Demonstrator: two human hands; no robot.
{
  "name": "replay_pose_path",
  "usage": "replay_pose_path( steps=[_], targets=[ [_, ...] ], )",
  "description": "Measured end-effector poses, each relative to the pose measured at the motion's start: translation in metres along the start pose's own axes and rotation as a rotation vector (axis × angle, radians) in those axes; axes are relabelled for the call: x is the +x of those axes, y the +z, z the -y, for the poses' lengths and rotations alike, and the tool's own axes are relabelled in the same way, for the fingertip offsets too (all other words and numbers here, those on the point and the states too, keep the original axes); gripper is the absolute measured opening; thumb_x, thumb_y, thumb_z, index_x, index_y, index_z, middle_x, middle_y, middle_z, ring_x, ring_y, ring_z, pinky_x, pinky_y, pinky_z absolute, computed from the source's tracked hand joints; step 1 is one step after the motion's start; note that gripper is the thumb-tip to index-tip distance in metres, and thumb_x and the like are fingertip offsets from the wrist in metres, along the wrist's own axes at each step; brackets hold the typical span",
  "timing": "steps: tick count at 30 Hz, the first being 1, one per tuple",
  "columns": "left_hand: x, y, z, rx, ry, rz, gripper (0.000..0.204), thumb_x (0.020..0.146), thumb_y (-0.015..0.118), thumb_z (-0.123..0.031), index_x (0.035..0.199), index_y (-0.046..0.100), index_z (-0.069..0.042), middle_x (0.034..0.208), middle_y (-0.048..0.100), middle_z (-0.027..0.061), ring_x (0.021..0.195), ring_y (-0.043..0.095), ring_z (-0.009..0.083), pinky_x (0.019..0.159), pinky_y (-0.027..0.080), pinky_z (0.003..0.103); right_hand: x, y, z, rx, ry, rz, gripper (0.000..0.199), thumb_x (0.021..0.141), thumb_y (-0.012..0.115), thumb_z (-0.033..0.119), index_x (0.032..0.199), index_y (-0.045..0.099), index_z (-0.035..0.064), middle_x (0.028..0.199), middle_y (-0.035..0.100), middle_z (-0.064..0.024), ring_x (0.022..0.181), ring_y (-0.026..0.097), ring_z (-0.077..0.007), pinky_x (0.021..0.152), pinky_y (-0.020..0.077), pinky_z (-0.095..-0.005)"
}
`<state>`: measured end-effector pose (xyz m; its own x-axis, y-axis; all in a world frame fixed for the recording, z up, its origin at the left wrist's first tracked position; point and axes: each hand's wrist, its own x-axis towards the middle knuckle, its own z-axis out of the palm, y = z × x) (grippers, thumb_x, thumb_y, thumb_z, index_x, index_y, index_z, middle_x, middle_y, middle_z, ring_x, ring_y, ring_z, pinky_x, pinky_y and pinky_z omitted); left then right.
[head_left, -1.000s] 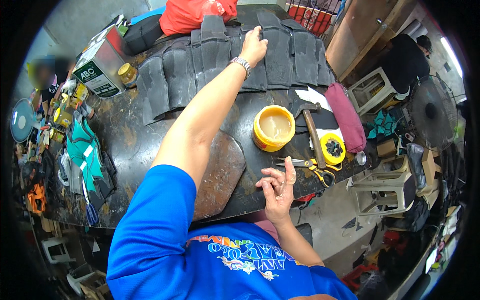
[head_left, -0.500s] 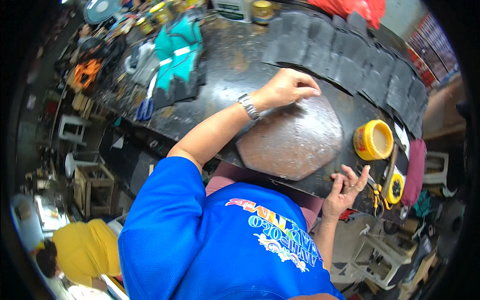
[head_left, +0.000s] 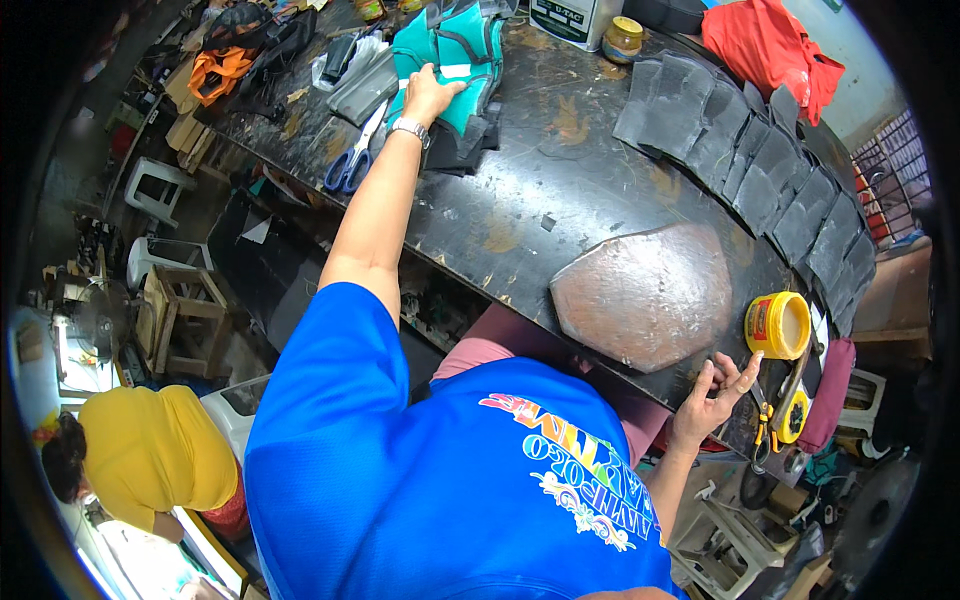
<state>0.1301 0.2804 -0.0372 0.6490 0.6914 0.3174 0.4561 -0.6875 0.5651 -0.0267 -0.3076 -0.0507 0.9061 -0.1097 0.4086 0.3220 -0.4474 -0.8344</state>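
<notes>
My left hand (head_left: 432,98) reaches to the far left of the table and rests on a pile of teal and black cut pieces (head_left: 465,38). Its thumb and fingers are spread, and nothing shows gripped in them. Close to the table's near edge, my right hand (head_left: 712,395) is held palm up with loosely bent, parted fingers, holding nothing. Beside it lies a worn brown many-sided board (head_left: 645,295), with a yellow tub of pale paste (head_left: 777,325) just beyond the hand. Scissors with blue handles (head_left: 350,167) lie near my left forearm.
Overlapping black cut pieces (head_left: 750,160) line the far right of the table (head_left: 520,215). A red plastic bag (head_left: 775,50), a small jar (head_left: 622,40) and a white can (head_left: 575,18) stand behind. Orange-handled cutters (head_left: 764,425) lie at right. A person in yellow (head_left: 155,450) sits lower left.
My left hand has moved from above the brown board to the teal pieces at the far left. The view has shifted, while my right hand stays near the table's edge.
</notes>
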Motion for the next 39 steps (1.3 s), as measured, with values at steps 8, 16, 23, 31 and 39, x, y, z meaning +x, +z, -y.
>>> replay_pose_path(
  steps=[8,16,23,31,39],
  targets=[
    [0.004,-0.015,0.009,-0.664,-0.093,0.335,0.018,0.083,0.079,-0.014,0.097,0.078,-0.004,0.086,0.074,0.0021,0.075,0.063,0.0094,0.071,0.05,0.025,0.001,0.002,0.002,-0.062,-0.033,0.012,0.073,0.096,0.061,0.003,0.159,0.024,0.0108,0.114,0.06,-0.0091,0.082,0.049,-0.0101,0.076,0.0428,-0.0243],
    [-0.009,-0.01,-0.006,-0.331,0.114,0.092,0.055,0.081,0.082,-0.039,0.12,0.07,-0.001,0.108,0.073,0.011,0.098,0.068,0.0166,0.087,0.053,0.03,0.002,0.003,0.006,-0.079,-0.01,0.036,0.074,0.096,0.061,0.002,0.159,0.023,0.0123,0.112,0.059,-0.0081,0.079,0.046,-0.0088,0.074,0.0416,-0.0229],
    [0.002,0.014,-0.017,-0.128,0.045,0.159,0.086,0.057,0.093,-0.05,0.122,0.068,0.001,0.117,0.07,0.02,0.109,0.068,0.0309,0.096,0.052,0.037,0.002,0.003,0.007,-0.085,-0.018,0.039,0.073,0.097,0.06,0.002,0.159,0.024,0.0124,0.11,0.058,-0.0075,0.079,0.046,-0.0088,0.074,0.0415,-0.0231],
    [0.006,0.009,-0.026,-0.519,-0.009,0.437,0.056,0.069,0.089,-0.025,0.115,0.068,-0.001,0.1,0.071,0.0082,0.084,0.067,0.0164,0.075,0.055,0.029,0.002,0.002,0.002,-0.067,0.005,0.042,0.073,0.096,0.06,0.0,0.159,0.024,0.0114,0.112,0.058,-0.0081,0.078,0.044,-0.0086,0.073,0.0403,-0.0229],
    [0.0,-0.015,-0.027,-1.084,-0.088,0.611,0.052,0.085,0.08,-0.028,0.127,0.062,-0.003,0.102,0.069,0.0058,0.09,0.064,0.01,0.07,0.05,0.018,0.001,0.003,-0.001,-0.073,-0.017,0.035,0.074,0.095,0.061,0.0,0.158,0.024,0.0091,0.115,0.059,-0.0076,0.076,0.045,-0.0077,0.072,0.0396,-0.0221]
  ],
)
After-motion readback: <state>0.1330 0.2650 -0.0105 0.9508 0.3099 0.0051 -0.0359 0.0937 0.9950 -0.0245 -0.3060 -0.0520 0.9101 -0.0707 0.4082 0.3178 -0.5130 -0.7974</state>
